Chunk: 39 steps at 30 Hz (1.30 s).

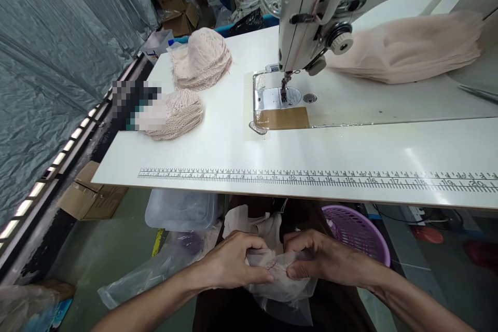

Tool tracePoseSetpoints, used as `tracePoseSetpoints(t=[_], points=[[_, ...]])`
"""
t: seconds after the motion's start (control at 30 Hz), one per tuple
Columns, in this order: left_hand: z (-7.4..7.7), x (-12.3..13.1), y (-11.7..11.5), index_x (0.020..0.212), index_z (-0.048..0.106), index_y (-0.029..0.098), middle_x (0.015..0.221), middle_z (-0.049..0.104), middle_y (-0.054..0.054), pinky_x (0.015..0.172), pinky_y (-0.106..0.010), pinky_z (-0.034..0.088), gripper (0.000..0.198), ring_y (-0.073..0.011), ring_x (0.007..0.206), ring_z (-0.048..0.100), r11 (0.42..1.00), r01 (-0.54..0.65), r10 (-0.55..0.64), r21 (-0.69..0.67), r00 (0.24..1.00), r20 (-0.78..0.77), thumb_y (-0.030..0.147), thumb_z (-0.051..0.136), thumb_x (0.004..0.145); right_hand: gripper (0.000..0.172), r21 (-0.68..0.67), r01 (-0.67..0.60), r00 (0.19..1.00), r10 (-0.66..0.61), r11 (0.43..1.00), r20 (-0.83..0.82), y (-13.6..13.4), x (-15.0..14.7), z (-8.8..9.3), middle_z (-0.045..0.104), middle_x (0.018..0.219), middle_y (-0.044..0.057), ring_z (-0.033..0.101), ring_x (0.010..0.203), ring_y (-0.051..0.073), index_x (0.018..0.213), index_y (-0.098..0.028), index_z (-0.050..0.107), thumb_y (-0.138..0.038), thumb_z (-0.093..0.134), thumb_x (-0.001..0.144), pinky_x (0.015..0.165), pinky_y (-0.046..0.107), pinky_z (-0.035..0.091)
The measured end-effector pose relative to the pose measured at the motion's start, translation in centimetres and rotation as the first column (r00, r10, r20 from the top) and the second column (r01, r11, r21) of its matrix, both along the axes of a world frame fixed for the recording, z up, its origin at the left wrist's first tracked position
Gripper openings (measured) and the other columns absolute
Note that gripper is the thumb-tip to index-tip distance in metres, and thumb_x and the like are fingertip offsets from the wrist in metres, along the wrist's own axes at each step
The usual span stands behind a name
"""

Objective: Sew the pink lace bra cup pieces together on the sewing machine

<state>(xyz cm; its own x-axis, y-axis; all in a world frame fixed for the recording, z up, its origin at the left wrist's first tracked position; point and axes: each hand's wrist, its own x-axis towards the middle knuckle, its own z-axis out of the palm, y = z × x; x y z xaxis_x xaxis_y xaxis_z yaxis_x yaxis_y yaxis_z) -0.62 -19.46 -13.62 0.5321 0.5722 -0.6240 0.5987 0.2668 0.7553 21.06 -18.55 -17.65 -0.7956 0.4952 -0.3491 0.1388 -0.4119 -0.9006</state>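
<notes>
Below the table's front edge, over my lap, both hands pinch a clear plastic bag (280,290) with pale pink fabric inside. My left hand (233,262) is closed on the bag's left side. My right hand (317,258) is closed on its right side, thumb pressing the top edge. The two hands nearly touch. White cloth (254,224) lies just beyond them on my lap.
A white sewing table (241,150) with a printed ruler (311,179) carries a sewing machine (311,15), two piles of pink lace pieces (200,59) (177,114) and a stack of pink fabric (412,49). Underneath are a purple basket (358,231), a clear bin (181,210) and cardboard boxes (87,197).
</notes>
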Motion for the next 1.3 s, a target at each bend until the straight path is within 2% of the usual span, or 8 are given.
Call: tracePoseSetpoints(t=[0.17,0.4,0.57,0.73,0.87,1.03,1.2,1.3], points=[[-0.1,0.1,0.2,0.058,0.045,0.014,0.060,0.036,0.005,0.049,-0.020,0.023,0.036,-0.0084,0.057,0.033,0.995,-0.079,0.083,-0.066,0.995,0.061,0.039,0.068,0.070,0.028,-0.014,0.017,1.000,-0.017,1.000,-0.003,0.1,0.1,-0.1,0.052,0.069,-0.002,0.048,0.065,0.011,0.068,-0.014,0.067,-0.042,0.069,0.074,0.058,0.023,0.036],[0.0,0.1,0.1,0.066,0.059,0.012,0.069,0.048,0.001,0.058,-0.020,0.034,0.035,-0.0114,0.066,0.044,0.930,-0.250,0.288,-0.271,0.951,0.111,0.045,0.073,0.064,0.028,-0.027,0.048,0.999,-0.048,0.998,-0.003,-0.1,-0.1,0.4,0.052,0.070,-0.002,0.047,0.065,0.011,0.066,-0.014,0.066,-0.040,0.069,0.074,0.058,0.022,0.036],[-0.3,-0.2,-0.2,0.072,0.061,0.012,0.071,0.051,0.000,0.061,-0.022,0.036,0.040,-0.0123,0.067,0.047,0.881,-0.296,0.349,-0.370,0.933,0.085,0.046,0.078,0.058,0.026,-0.034,0.059,0.998,-0.059,0.998,0.009,-0.3,-0.5,0.8,0.054,0.071,-0.001,0.049,0.066,0.012,0.065,-0.014,0.067,-0.040,0.071,0.071,0.059,0.022,0.037],[-0.3,-0.2,-0.3,0.074,0.061,0.012,0.068,0.050,0.002,0.057,-0.020,0.034,0.037,-0.0102,0.063,0.045,0.894,-0.281,0.336,-0.349,0.936,0.106,0.042,0.077,0.061,0.021,-0.031,0.078,0.997,-0.078,0.996,0.022,-0.3,-0.6,1.0,0.055,0.073,-0.001,0.052,0.068,0.013,0.066,-0.015,0.069,-0.036,0.070,0.071,0.061,0.023,0.039],[-0.3,0.3,-0.3,0.077,0.062,0.012,0.064,0.049,0.004,0.053,-0.017,0.029,0.037,-0.0089,0.061,0.041,0.924,-0.260,0.292,-0.281,0.954,0.075,0.037,0.080,0.057,0.022,-0.026,0.076,0.997,-0.076,0.997,0.014,-0.4,-0.7,1.0,0.056,0.075,0.000,0.052,0.070,0.013,0.069,-0.015,0.071,-0.037,0.070,0.072,0.061,0.023,0.039],[-0.2,0.8,-0.1,0.057,0.054,0.012,0.055,0.040,0.006,0.049,-0.019,0.024,0.036,-0.0079,0.056,0.035,0.942,-0.250,0.271,-0.222,0.960,0.070,0.038,0.079,0.058,0.030,-0.016,0.055,0.998,-0.055,0.998,-0.004,-0.3,-0.7,1.0,0.055,0.073,0.000,0.052,0.070,0.014,0.070,-0.016,0.071,-0.046,0.069,0.070,0.063,0.024,0.040],[0.0,0.8,0.1,0.057,0.058,0.012,0.063,0.048,0.003,0.054,-0.020,0.031,0.036,-0.0094,0.061,0.041,0.916,-0.302,0.332,-0.265,0.940,0.076,0.039,0.080,0.055,0.032,0.019,0.051,0.998,-0.052,0.999,0.022,-0.1,-0.5,0.8,0.052,0.070,-0.002,0.049,0.066,0.012,0.065,-0.015,0.067,-0.046,0.070,0.070,0.058,0.022,0.036],[0.0,0.6,0.2,0.065,0.065,0.011,0.074,0.058,-0.001,0.058,-0.021,0.036,0.034,-0.0108,0.065,0.047,0.868,-0.360,0.408,-0.343,0.909,0.079,0.038,0.082,0.053,0.030,0.042,0.042,0.998,-0.044,0.998,0.040,0.1,-0.1,0.7,0.051,0.069,-0.002,0.047,0.064,0.011,0.064,-0.013,0.064,-0.042,0.069,0.071,0.056,0.022,0.034]])
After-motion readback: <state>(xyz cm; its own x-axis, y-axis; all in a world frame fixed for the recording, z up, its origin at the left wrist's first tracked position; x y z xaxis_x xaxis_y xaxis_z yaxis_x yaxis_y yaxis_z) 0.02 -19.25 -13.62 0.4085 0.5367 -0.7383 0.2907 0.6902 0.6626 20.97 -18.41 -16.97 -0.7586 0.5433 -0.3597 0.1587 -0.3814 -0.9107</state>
